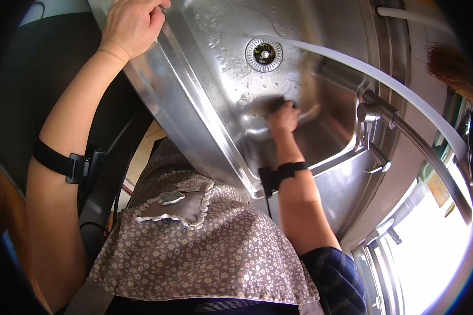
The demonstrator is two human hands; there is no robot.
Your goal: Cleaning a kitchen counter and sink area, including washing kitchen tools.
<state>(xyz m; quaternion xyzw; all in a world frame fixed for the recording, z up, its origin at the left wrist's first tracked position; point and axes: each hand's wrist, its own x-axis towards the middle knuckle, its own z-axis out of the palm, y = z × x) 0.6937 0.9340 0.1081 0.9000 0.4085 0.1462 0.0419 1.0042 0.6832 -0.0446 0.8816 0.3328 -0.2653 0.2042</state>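
My right hand (pixel 284 117) is down inside a stainless steel sink basin (pixel 331 86), near its floor. Its fingers are curled, and a small dark bit shows at the fingertips; whether it holds something cannot be told. My left hand (pixel 136 27) rests with bent fingers on the front rim (pixel 173 67) of the sink, its fingertips partly cut off by the picture's top edge. The round drain strainer (pixel 264 54) lies beyond my right hand, with small bits in it. Water wets the basin floor around the drain.
A metal faucet (pixel 372 114) with a long spout stands at the basin's right side. A pale curved strip or hose (pixel 362 71) arches over the basin from the right. Brown bristles (pixel 449 71) hang at the upper right. A bright window (pixel 429 232) is at the lower right.
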